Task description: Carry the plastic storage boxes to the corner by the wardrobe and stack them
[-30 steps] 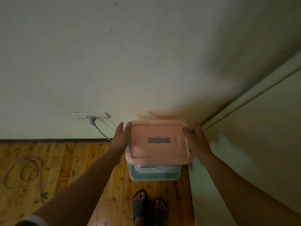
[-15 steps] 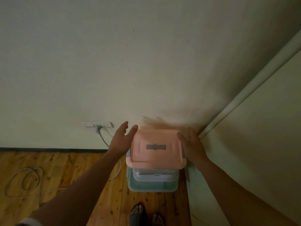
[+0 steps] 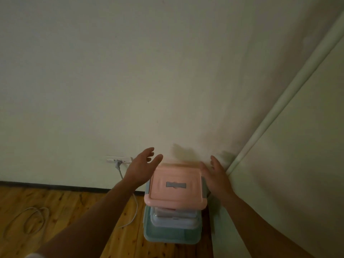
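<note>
A pink-lidded plastic box with a grey handle sits on top of a stack in the corner. Under it is a clear box, and at the bottom a larger teal-lidded box on the wooden floor. My left hand hovers just left of the pink lid, fingers spread, holding nothing. My right hand is at the lid's right edge, fingers apart, between the stack and the wardrobe; I cannot tell whether it touches the box.
The pale wall is directly behind the stack. A wall socket with a plug sits to the left, and its white cable runs down and coils on the wooden floor.
Both hands let go of the pink box, which now rests on the stack. The hands have opened and drawn away from its sides. The view has tilted upward.
</note>
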The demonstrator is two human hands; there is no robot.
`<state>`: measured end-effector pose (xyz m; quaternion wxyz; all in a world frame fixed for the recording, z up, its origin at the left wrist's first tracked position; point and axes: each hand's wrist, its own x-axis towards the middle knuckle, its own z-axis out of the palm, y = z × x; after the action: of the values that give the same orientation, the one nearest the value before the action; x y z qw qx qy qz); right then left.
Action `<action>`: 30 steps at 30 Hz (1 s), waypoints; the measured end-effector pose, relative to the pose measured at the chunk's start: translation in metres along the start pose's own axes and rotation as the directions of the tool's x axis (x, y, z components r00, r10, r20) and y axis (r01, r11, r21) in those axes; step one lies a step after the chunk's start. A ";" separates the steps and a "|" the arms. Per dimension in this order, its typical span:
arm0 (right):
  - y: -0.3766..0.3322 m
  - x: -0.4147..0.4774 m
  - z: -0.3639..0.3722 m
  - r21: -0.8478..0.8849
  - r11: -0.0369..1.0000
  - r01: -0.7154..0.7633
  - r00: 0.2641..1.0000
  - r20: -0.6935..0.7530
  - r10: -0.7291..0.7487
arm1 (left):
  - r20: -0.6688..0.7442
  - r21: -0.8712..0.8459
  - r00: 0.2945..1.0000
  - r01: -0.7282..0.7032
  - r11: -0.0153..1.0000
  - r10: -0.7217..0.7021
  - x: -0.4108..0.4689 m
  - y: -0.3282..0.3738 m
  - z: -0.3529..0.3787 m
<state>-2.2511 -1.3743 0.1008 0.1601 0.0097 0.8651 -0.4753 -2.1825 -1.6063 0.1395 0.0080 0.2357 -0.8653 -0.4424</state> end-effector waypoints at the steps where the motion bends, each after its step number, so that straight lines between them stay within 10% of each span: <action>1: -0.003 -0.002 -0.003 0.010 1.000 0.004 1.000 -0.006 -0.003 | 0.005 -0.004 1.000 -0.010 1.000 0.010 -0.002 0.004 -0.002; 18: -0.043 -0.077 -0.013 0.056 0.997 0.053 0.967 -0.250 -0.037 | 0.230 -0.033 0.951 -0.205 0.978 0.206 -0.017 0.037 -0.027; 30: -0.050 -0.197 0.011 0.118 0.993 -0.018 0.843 -0.532 0.079 | 0.514 -0.120 0.739 -0.442 0.889 0.436 -0.061 0.053 -0.035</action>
<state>-2.0696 -1.3837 0.1929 -0.0763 0.1724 0.8477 -0.4958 -2.1411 -1.5817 0.2134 -0.1267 -0.1051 -0.8667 -0.4709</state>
